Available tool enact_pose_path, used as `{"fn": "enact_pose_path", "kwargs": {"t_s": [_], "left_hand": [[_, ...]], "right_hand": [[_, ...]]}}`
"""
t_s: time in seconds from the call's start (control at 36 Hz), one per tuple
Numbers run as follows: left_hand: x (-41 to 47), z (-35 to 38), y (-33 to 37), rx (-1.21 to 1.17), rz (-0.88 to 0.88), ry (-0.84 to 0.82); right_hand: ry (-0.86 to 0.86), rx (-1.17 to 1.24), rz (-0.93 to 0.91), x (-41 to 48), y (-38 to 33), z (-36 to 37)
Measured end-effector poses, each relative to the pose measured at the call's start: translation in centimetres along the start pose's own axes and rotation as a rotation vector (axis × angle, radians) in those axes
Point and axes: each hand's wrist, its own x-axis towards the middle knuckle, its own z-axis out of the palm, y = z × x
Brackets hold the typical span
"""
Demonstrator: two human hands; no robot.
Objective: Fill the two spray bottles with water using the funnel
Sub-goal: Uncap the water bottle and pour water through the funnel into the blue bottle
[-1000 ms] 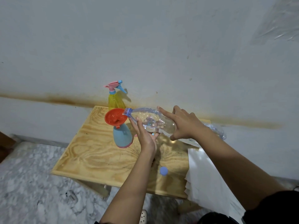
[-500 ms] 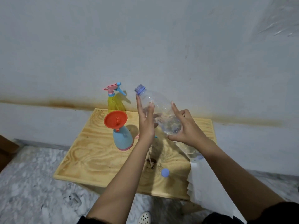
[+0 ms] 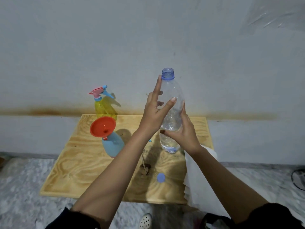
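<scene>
An orange funnel point(image 3: 102, 126) sits tilted in the neck of a light blue spray bottle point(image 3: 113, 144) on the wooden table point(image 3: 69, 164). Behind it stands a yellow spray bottle point(image 3: 104, 107) with a pink and blue trigger head. I hold a clear plastic water bottle point(image 3: 171, 113) upright above the table, its blue neck open, a little water at the bottom. My right hand point(image 3: 184, 134) grips its lower half. My left hand point(image 3: 156, 111) rests against its left side with fingers spread. The bottle's blue cap point(image 3: 160, 177) lies on the table near the front.
A thin wooden stick point(image 3: 144, 163) lies by a dark knot in the tabletop. White paper sheets point(image 3: 196, 184) hang over the table's right edge. The table stands against a pale wall with a rust-coloured stain; the floor is grey marble. A spotted shoe point(image 3: 145, 221) shows below.
The water bottle went from lying tipped with its mouth at the funnel to standing upright, moving right and up. My left hand opened its fingers along the bottle's side.
</scene>
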Motion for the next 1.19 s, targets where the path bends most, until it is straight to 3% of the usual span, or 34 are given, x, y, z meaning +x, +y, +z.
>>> {"fn": "enact_pose_path", "kwargs": {"t_s": [0.58,0.97,1.19], "left_hand": [[-3.1,2.0,-1.4,0.123,0.01,-0.065],[-4.4,1.5,-0.3,0.153,0.015,-0.247],[-4.6,1.2,0.5,0.204,0.011,-0.189]], "right_hand": [[0.024,0.006,0.079,-1.9,3.2,0.0],[0.023,-0.123,0.026,-3.2,2.7,-0.2],[0.082,-0.259,0.015,-3.9,2.7,-0.5]]}}
